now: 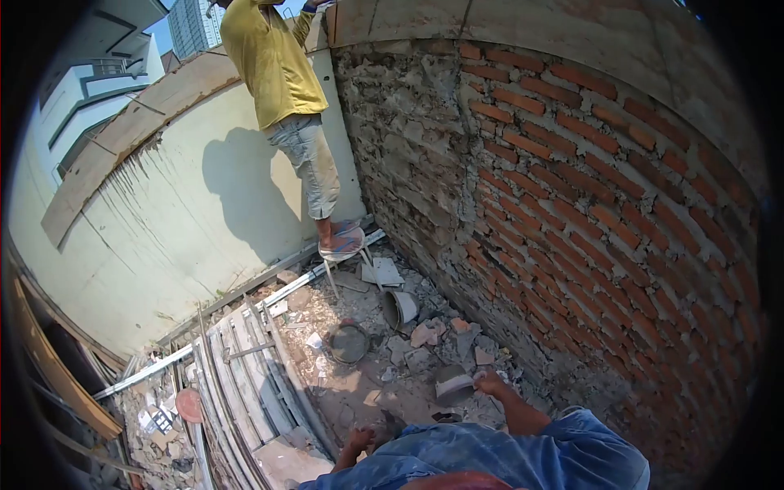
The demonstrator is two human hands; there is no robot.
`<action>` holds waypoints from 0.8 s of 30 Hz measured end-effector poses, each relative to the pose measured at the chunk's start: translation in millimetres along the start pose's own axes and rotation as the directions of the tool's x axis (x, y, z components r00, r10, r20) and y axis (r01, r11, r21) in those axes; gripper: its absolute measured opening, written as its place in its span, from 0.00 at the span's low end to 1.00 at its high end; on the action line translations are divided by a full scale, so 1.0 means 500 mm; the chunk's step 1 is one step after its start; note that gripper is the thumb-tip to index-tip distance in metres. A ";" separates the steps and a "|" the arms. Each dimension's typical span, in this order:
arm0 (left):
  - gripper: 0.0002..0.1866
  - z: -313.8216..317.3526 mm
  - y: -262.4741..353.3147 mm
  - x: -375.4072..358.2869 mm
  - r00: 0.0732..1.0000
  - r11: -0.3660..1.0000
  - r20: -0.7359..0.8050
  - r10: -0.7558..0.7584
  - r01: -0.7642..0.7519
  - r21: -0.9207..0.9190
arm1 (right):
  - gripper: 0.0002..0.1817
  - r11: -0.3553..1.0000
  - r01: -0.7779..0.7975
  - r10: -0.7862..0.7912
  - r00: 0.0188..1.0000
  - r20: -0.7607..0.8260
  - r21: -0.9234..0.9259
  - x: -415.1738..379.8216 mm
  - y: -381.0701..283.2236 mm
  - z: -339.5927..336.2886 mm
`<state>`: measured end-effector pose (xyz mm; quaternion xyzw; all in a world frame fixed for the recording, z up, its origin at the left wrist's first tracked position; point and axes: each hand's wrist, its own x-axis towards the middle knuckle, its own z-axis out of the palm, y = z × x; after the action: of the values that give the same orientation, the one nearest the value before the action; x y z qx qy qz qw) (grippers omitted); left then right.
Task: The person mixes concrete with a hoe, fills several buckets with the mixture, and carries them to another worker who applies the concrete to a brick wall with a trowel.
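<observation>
At the lower right, my right hand (490, 384) grips the rim of a grey bucket (452, 385) that is tilted over the rubble. My left hand (359, 439) is low in the middle, its fingers closed beside a dark, pointed object (392, 424); what it holds is too small and shaded to tell. Behind the bucket lie broken bricks and stones (427, 332). A round container of grey material (349, 343) stands on the ground farther left, and another bucket (402, 308) leans near the wall.
A co-worker in a yellow shirt (273, 69) stands on a small stool (347, 245) in the far corner. The brick wall (572, 180) rises on the right, a pale wall (163, 245) on the left. Long slatted boards (253, 384) and loose debris cover the ground at left.
</observation>
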<state>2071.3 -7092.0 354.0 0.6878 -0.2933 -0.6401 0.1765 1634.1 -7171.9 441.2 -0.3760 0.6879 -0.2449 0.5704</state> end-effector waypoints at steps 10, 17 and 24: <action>0.16 0.096 -0.061 -0.175 0.990 0.952 -0.021 -0.140 0.129 -0.279 | 0.12 0.029 0.483 -0.126 0.870 0.476 -0.875 0.018 0.426 -0.182; 0.14 0.079 -0.170 -0.086 0.987 0.929 -0.152 0.042 0.018 0.369 | 0.14 0.862 -0.146 0.070 0.983 -0.172 -0.485 0.053 0.367 -0.145; 0.14 0.031 -0.048 -0.116 0.931 0.884 0.075 0.357 -0.363 0.294 | 0.13 0.836 -0.075 0.072 0.997 -0.026 -0.544 0.078 0.327 -0.099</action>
<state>2059.9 -7034.8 382.4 0.6342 -0.5123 -0.5498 0.1818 1544.5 -7109.7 303.8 -0.4954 0.7442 -0.0183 0.4477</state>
